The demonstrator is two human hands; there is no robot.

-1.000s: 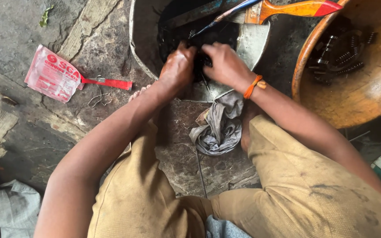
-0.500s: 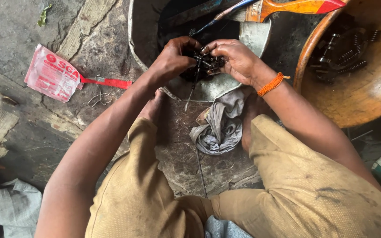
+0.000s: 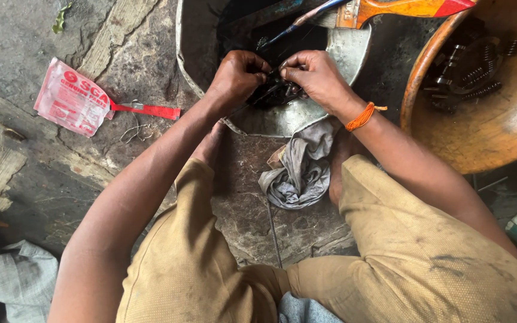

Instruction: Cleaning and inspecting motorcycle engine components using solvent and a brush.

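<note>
Both hands pinch a small dark greasy part over a metal basin

Nearest the wearer, below the grip, a grey rag [image 3: 299,170] lies crumpled on the stone floor [image 3: 37,179] between the knees, just short of the basin rim. At the grip itself, the left hand [image 3: 236,76] and the right hand [image 3: 313,74] meet, fingers pressed together on the small dark part [image 3: 275,93], which sits between both sets of fingertips above the metal basin [image 3: 354,54]; its exact shape cannot be told under the grime. An orange cord [image 3: 361,116] circles the right wrist. Left of the grip, well apart, a red-and-white packet [image 3: 72,104] lies flat on the floor. Beyond the grip, a paintbrush [image 3: 390,9] with an orange handle rests across the basin. Right of the grip, a round orange tub [image 3: 486,125] holds dark metal parts
</note>
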